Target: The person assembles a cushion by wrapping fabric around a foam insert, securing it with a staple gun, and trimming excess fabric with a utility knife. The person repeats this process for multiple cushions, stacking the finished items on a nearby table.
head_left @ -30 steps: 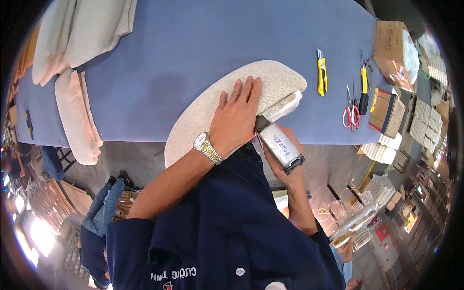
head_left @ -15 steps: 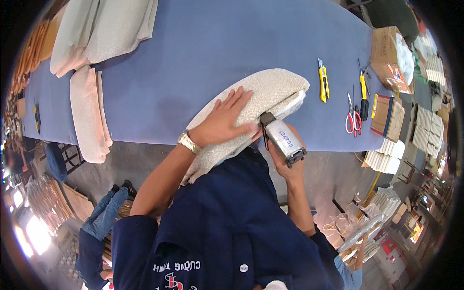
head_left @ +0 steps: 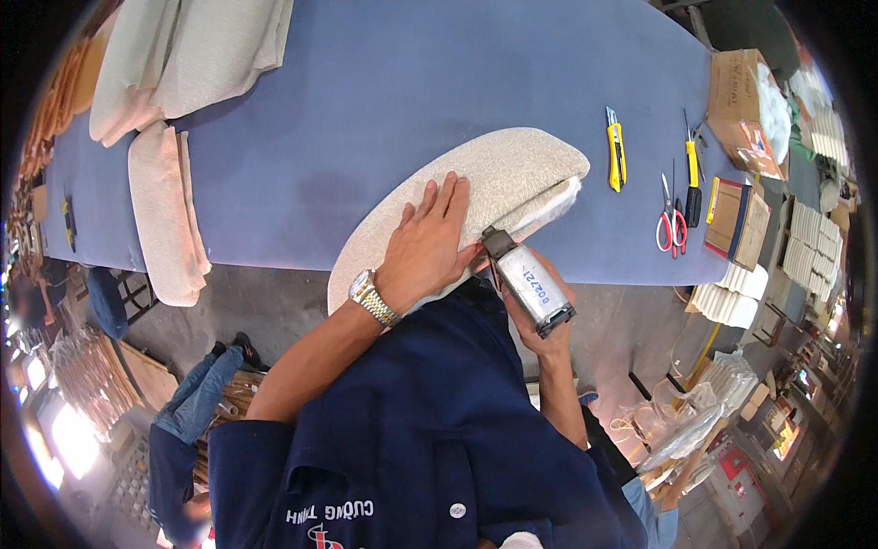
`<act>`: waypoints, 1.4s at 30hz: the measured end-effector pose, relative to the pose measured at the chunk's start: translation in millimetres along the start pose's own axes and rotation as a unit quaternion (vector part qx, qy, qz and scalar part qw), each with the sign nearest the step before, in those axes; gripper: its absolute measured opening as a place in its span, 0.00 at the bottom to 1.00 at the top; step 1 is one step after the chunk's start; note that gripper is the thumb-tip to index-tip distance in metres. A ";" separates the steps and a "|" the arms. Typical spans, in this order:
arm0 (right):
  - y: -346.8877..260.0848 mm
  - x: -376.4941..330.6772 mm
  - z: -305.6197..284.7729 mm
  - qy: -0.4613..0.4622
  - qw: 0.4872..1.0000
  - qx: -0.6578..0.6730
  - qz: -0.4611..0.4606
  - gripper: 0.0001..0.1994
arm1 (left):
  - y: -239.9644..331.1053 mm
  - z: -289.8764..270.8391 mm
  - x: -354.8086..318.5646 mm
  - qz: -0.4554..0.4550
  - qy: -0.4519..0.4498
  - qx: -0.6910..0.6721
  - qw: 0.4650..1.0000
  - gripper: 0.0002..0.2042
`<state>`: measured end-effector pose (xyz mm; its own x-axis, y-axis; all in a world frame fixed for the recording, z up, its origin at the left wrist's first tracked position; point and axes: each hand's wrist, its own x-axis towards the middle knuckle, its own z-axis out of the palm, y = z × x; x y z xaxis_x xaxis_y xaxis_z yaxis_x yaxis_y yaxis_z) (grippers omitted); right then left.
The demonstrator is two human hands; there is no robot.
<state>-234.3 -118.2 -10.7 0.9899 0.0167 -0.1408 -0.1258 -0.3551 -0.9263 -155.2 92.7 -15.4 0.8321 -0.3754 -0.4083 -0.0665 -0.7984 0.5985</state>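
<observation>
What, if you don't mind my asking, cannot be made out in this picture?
In the head view:
Right hand: most fingers, hidden behind the silver tool.
Cushion: underside, facing away; part of the top, covered by the left hand.
Beige pieces, upper left: far ends, cut off by the top edge.

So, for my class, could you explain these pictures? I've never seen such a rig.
There is no robot, only a person's two bare hands. Every picture comes from the left of two fisheye cameras worn on the head, looking down, so straight edges bend. The left hand rests on a curved beige fabric pad with white filling showing at one edge. The right hand grips a silver, boxy metal tool at that pad's near side. On the blue table lie a yellow utility knife, red-handled scissors and, leftward, long beige fabric pieces.
</observation>
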 end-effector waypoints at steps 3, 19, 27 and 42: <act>-2.1 7.0 -1.6 -0.017 1.000 -0.009 -0.016 0.28 | -2.0 1.7 -1.2 0.003 0.012 -0.009 1.000 0.44; -5.7 4.5 -2.2 -0.040 0.998 -0.021 -0.048 0.29 | 0.5 3.5 0.5 0.006 0.025 0.002 1.000 0.46; -10.3 11.9 1.8 -0.062 0.998 -0.018 -0.008 0.28 | 1.7 10.3 2.4 0.013 0.055 0.020 0.998 0.46; -9.7 -0.6 5.3 -0.059 0.997 -0.026 -0.039 0.29 | -1.3 5.7 -1.6 0.014 0.037 0.000 0.999 0.49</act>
<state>-234.1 -109.8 -3.5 0.9814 0.1559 -0.1117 -0.0416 -0.3956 -0.9175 -159.6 91.6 -19.5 0.8686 -0.3610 -0.3395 -0.0896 -0.7882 0.6088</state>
